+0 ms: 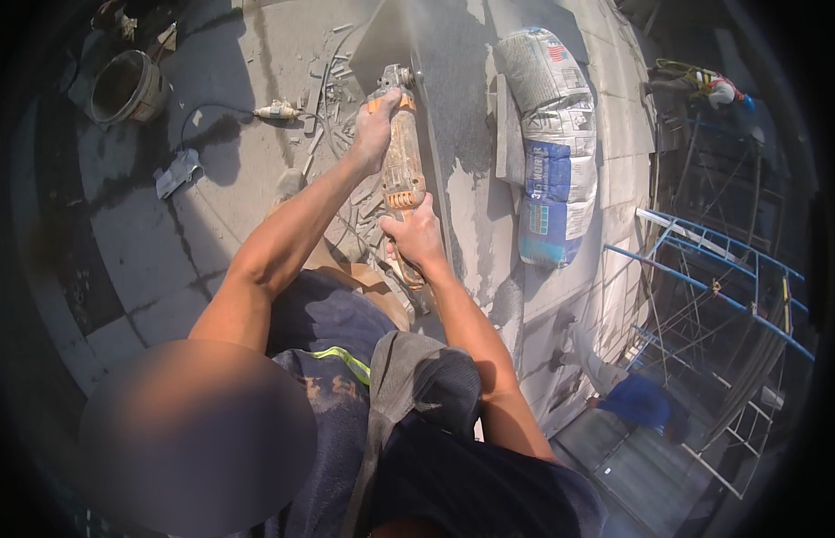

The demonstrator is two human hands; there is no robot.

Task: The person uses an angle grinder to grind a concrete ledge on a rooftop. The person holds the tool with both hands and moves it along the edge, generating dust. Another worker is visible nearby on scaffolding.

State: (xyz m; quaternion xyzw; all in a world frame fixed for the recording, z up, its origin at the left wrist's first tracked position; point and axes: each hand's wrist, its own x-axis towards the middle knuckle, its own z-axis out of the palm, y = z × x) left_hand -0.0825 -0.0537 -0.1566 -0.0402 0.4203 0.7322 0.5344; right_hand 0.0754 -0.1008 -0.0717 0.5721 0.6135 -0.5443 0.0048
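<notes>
Setting: Dusty grey stone paving (pixel 139 260) fills my view, strewn with offcut chips, with blue scaffolding (pixel 713 269) dropping away at the right and another person (pixel 628 390) lower down there.
Tool: I see an orange angle grinder (pixel 403 166) lying just ahead of the body, its long axis running almost straight away from me, disc end far, handle end near.
Workpiece: the disc end meets a grey stone slab (pixel 462 134) along a thin straight line that carries on up the view, and dust hazes the surface there.
Left hand (pixel 378 125): clenched over the grinder's front end, close to the disc; this arm reaches furthest.
Right hand (pixel 417 235): wrapped round the rear grip, nearer my body, so it is the nearer hand to the tail of the tool.
Cable: a cord with a pale plug joint (pixel 278 111) lies on the paving to the left.
Bucket: a round dirty bucket (pixel 126 87) sits at upper left, well apart.
Package: a long white sack (pixel 554 134) lies just right of the slab, lengthwise like the tool, with grey print, a dark blue band and a small red mark at its far end.
</notes>
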